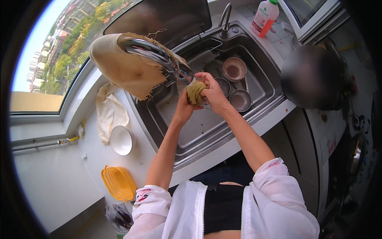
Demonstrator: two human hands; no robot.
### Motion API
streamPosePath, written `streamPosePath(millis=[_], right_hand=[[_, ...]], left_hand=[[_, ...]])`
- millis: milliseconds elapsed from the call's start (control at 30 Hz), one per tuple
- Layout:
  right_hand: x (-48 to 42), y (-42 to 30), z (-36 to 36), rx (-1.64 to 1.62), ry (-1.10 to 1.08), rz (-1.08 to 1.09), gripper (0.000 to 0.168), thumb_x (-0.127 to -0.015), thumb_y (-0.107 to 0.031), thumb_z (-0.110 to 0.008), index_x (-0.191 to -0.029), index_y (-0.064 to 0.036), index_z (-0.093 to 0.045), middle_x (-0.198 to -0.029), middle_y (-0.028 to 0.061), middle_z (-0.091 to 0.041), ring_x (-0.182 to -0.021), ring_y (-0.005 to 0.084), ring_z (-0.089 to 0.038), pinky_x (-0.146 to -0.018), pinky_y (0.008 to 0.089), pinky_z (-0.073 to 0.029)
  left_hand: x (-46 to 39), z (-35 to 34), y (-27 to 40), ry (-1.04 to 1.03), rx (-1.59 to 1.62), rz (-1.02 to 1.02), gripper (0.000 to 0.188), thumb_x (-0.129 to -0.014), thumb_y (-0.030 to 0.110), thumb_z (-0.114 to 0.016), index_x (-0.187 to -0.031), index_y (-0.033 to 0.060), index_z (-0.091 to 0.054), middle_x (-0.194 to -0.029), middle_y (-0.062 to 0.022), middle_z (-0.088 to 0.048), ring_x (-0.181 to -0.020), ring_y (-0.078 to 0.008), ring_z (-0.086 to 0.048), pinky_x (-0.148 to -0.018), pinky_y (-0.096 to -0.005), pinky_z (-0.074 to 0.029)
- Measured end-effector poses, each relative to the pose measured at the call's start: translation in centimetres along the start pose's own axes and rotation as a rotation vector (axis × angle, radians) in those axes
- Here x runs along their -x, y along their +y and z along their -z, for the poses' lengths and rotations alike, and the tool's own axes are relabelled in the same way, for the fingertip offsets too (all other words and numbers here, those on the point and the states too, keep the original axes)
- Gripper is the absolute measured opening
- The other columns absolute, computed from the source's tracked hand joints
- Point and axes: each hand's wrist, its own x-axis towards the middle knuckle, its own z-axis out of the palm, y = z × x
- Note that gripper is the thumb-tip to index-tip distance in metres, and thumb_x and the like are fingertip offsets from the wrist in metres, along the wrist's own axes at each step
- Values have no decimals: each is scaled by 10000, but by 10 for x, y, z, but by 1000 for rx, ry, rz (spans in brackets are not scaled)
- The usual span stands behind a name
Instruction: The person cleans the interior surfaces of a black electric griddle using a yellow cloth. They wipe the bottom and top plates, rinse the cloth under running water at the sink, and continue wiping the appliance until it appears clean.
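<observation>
A crumpled yellow-green dishcloth [195,92] is gripped between my two hands, just under the mouth of a chrome faucet [149,52]. My left hand [185,105] holds it from the left and below. My right hand [214,92] grips it from the right, with wet skin. Water splashes below the cloth. Beneath lies a stainless steel sink [191,128]. In its right part sit a pinkish bowl [234,69], a small metal bowl [240,100] and another bowl [223,86] partly hidden by my right hand. Beige fabric [131,65] drapes over the faucet.
Left of the sink are a white bowl [121,140], a cream cloth [110,112] and a yellow plastic basket [118,183]. Behind stand a thin tap [226,22] and a bottle of pink liquid [265,18]. A dark round pan-like object [310,77] is at right.
</observation>
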Motion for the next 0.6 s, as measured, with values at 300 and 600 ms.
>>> streamPosePath(millis=[300,600], right_hand=[[-8,42,-15,-813,-169,-377,319,-859,-161,-586,-1144,-33,-526,-1006,94,-610,-874,240,-617,-744,379,-516],[-39,62,-12,-576,160,-512,120,-827,-93,-652,-908,-36,-585,-787,62,-607,-680,158,-610,-528,212,-467]], left_hand=[[26,-12,33,216,-676,-282,324,-765,25,-639,-1074,4,-544,-921,-133,-652,-814,-222,-664,-667,-316,-525],[5,71,33,304,-1034,-193,180,-794,73,-598,-955,2,-639,-807,-114,-670,-790,-196,-667,-688,-321,-512]])
